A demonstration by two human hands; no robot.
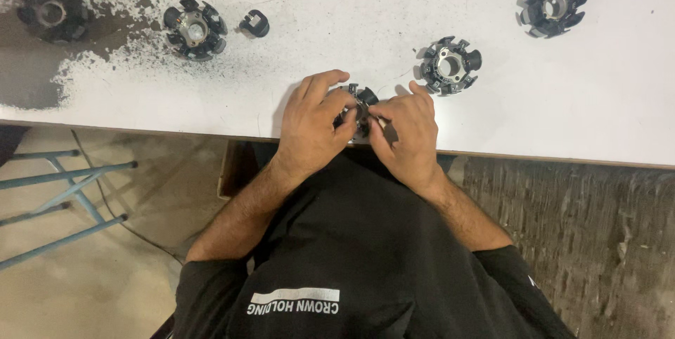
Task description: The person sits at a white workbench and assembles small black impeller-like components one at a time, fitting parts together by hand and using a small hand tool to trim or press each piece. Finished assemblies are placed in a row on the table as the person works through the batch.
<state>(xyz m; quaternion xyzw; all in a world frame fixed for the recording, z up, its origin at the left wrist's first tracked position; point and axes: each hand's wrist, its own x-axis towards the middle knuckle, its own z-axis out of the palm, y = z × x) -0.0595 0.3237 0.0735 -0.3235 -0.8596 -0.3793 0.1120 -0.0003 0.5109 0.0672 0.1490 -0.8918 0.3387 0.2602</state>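
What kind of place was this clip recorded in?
Probably a small workshop or assembly bench: a scuffed white table carries several black stator cores, and both hands hold another at its edge.

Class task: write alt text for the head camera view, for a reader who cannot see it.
Both hands, left hand and right hand, grip a black toothed ring part at the near edge of a white table. Four similar ring parts and a small black clip lie farther back.
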